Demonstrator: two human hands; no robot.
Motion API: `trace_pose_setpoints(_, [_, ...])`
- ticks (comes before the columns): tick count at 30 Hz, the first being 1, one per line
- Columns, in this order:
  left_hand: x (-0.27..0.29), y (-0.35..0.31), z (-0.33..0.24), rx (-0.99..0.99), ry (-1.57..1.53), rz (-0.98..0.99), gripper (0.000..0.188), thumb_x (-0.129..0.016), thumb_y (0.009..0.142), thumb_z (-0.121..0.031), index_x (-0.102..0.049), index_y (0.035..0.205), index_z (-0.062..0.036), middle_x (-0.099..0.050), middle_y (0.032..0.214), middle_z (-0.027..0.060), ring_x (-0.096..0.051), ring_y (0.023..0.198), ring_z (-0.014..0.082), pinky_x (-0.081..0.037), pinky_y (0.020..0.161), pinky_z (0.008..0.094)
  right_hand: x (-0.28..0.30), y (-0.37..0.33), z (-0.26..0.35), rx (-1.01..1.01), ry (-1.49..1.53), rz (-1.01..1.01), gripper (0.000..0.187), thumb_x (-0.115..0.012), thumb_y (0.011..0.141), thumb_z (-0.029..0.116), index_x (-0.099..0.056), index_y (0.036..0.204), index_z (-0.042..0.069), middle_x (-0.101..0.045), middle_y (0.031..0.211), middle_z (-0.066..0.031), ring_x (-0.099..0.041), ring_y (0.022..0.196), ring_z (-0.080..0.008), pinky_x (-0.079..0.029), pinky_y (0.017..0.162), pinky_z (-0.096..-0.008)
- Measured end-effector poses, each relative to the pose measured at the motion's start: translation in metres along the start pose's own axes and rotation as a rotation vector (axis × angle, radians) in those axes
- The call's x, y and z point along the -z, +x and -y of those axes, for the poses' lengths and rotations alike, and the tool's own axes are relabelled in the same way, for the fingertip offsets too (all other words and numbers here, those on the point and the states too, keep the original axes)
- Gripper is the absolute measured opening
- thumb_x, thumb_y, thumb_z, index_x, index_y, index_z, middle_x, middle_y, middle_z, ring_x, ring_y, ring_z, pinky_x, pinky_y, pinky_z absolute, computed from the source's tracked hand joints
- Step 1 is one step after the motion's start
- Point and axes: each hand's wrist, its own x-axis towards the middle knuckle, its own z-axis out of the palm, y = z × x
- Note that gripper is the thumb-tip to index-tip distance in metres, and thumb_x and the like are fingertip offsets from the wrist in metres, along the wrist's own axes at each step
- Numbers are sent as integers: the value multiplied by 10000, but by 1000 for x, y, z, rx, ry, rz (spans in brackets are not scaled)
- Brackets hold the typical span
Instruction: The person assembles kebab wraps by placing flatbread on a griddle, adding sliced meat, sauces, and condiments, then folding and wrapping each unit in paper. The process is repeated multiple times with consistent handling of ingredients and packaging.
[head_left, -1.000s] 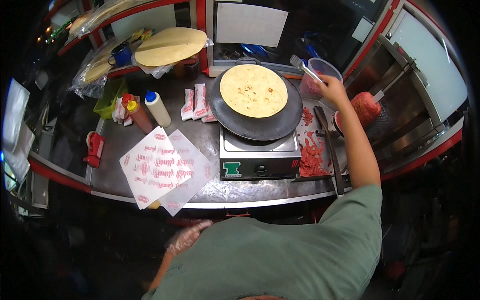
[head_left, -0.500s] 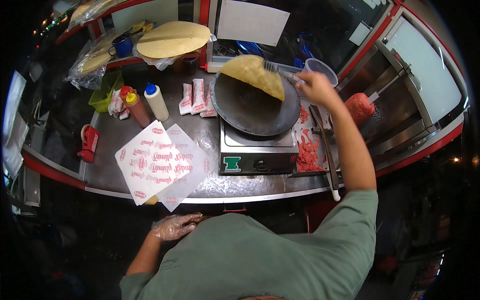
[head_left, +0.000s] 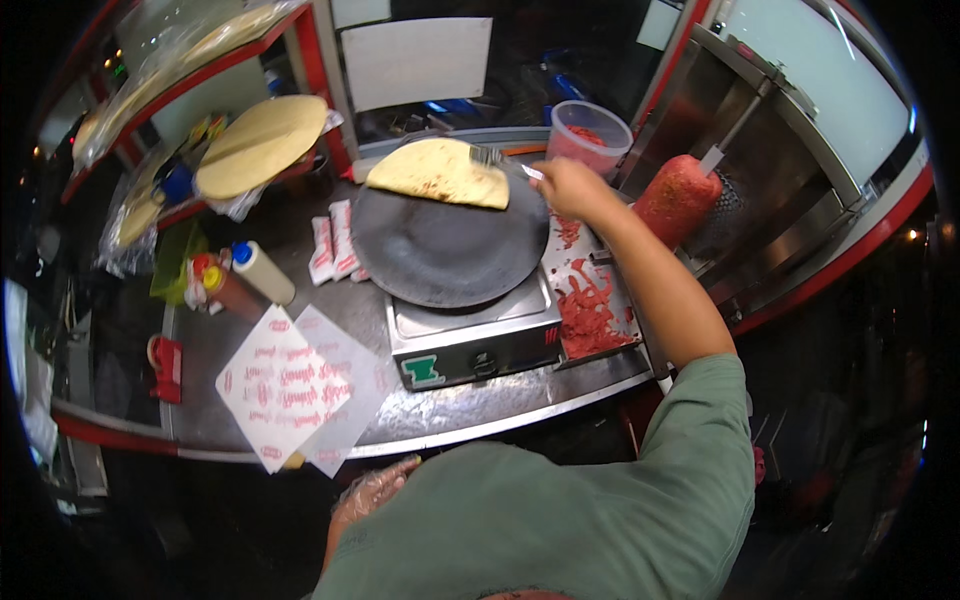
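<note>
A flatbread (head_left: 430, 175) lies folded over in a half-moon on the far part of the round dark griddle (head_left: 450, 245), with a few browned spots on it. My right hand (head_left: 580, 190) is closed round the handle of a metal fork (head_left: 487, 156), whose tined head rests at the bread's upper right edge. Under the griddle is a steel-topped burner box (head_left: 475, 350). My left hand (head_left: 375, 488), in a clear plastic glove, hangs below the counter's front edge near the paper sheets. Its fingers look loosely stretched, partly hidden by my shirt.
Shaved meat (head_left: 590, 310) fills a tray right of the burner; a meat spit (head_left: 680, 200) stands beyond. A clear tub (head_left: 590, 138) sits behind. Printed paper sheets (head_left: 285, 390), sauce bottles (head_left: 262, 272) and wrapped packets (head_left: 335, 240) are left. Flatbreads (head_left: 262, 147) lie on a shelf.
The flatbread, raised on the fork with its half hanging down, now lies folded flat on the griddle. My right hand has lowered slightly. The whole view has shifted.
</note>
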Motion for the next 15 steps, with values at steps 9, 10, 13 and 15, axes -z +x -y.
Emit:
trace_pose_setpoints(9, [16,21,79,300,319,180,587,-522,1065,-567,-566,1505,-182,-637,1460,99,-592,1358,277,-449,1126,382,60,162,-156,-482,-437,171,374,-657,930,138,-742,1291,85,-714,1339,-132,-704,1219,-310,-595,940,-464])
trace_pose_setpoints(10, [15,21,86,324,364,162,589,-518,1063,-578,-567,1506,-193,-634,1464,93,-585,1366,272,-443,1131,382,47,173,-175,-542,-433,164,380,-657,947,165,-733,1312,91,-698,1381,-109,-692,1244,-305,-590,961,-475])
trace_pose_setpoints(13, [-9,-1,166,284,69,-134,594,-541,1072,-520,-553,1506,-115,-607,1478,165,-569,1378,300,-411,1160,382,13,197,-233,-812,-330,105,396,-721,918,201,-741,1306,122,-693,1392,-89,-677,1263,-313,-582,981,-469])
trace_pose_setpoints(15, [-42,-20,210,406,95,-361,566,-521,1091,-469,-551,1497,-75,-584,1504,163,-551,1394,311,-408,1165,374,15,216,-250,-617,-441,286,410,-736,919,226,-735,1313,112,-686,1396,-115,-691,1228,-331,-587,959,-474])
